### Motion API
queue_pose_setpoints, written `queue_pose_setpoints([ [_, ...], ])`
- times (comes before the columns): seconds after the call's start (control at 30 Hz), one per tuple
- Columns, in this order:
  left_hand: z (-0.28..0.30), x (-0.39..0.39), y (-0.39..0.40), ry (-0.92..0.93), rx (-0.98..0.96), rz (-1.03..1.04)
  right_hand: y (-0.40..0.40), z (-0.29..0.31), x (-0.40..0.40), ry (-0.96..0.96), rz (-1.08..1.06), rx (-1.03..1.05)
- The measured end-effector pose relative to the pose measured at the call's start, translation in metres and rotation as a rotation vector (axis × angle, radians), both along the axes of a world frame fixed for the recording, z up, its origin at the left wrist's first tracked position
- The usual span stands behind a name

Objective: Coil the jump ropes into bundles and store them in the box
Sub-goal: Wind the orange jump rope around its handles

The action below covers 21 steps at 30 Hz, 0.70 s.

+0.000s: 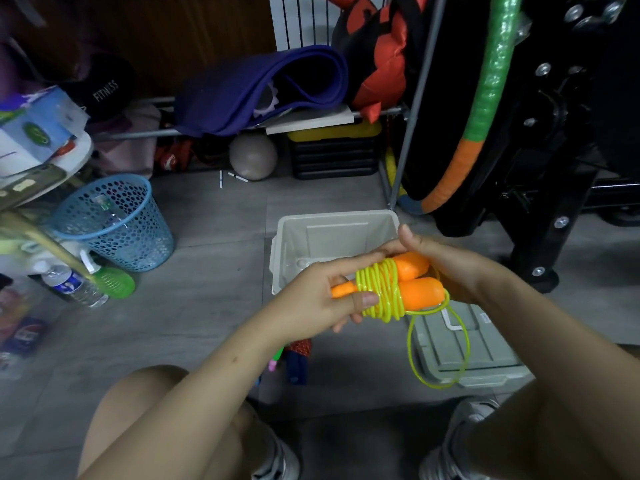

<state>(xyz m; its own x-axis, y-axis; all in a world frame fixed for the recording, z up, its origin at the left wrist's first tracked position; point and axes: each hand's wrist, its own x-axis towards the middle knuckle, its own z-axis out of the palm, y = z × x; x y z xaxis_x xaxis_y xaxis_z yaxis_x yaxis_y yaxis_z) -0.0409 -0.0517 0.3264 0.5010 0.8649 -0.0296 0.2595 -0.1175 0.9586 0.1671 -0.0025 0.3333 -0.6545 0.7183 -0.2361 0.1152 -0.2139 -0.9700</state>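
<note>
At the centre of the frame, both hands hold one jump rope above the near rim of the box. The rope consists of two orange handles laid side by side and a yellow-green cord wound in several turns around both handles. The left hand grips the narrow ends of the handles, with the thumb pressed across the front beside the coils and the fingers curled behind. The right hand holds the thick ends of the handles from the right side, with the thumb raised above them; its fingers are hidden behind the handles. An unwound loop of cord hangs from the bundle down to the lower right, in front of the grey lid that lies flat on the floor just right of the box. The box is pale grey, open at the top and stands on the grey tiled floor at centre frame. A blue mesh basket stands at the left of the frame, well apart from the box. A purple rolled mat lies on a rack at upper centre, with a grey ball below it. The person's bare knees fill the lower edge of the frame
</note>
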Motion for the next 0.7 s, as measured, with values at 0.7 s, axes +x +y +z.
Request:
queue_pose_setpoints([
  [0.7, 0.0, -0.019, 0.013, -0.189, -0.192, 0.02, -0.013, -0.022, -0.001, 0.502, 0.049, -0.272],
])
